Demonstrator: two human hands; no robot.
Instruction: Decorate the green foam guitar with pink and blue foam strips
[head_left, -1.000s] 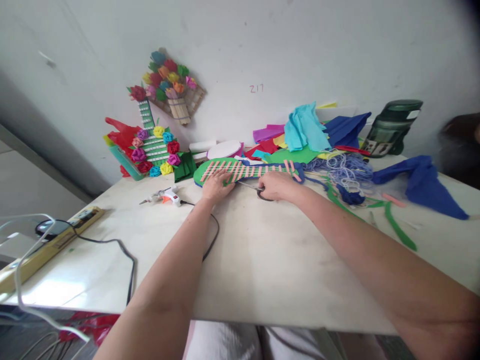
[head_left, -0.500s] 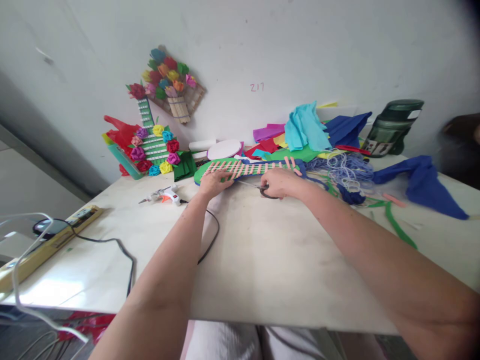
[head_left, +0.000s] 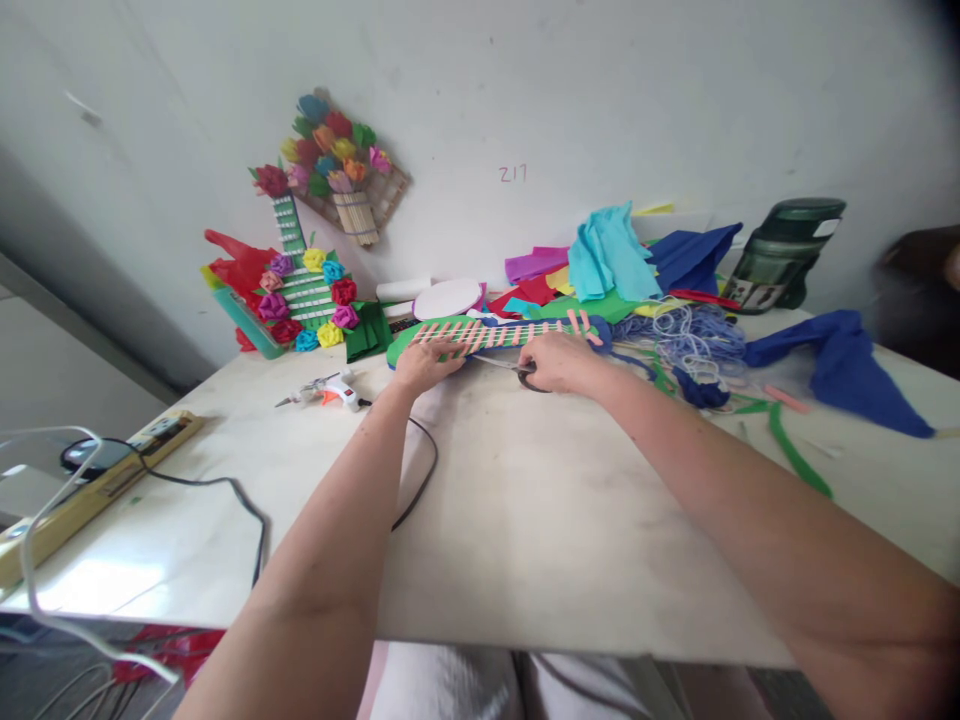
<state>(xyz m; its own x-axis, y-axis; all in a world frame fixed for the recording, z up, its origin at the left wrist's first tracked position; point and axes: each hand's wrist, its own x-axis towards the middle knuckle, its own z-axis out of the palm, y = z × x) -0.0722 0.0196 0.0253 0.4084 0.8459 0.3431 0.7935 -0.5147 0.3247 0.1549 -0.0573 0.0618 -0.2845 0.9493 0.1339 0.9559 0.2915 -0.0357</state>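
Observation:
A long green guitar-shaped piece with pink strips across it and pale strings along it lies near the back of the table. On its left part rests my left hand, fingers spread over the strips. My right hand is closed on dark-handled scissors at the front edge of the piece. The blades point left, low beside the edge; their tips are hard to make out.
A white glue gun with a black cord lies at the left, near a power strip. Behind stand paper-flower crafts. To the right are tangled yarn, blue cloth and a dark bottle.
The scissors' handles have turned slightly and sit closer under my right hand. My left hand stays on the piece. The whole view has shifted a little.

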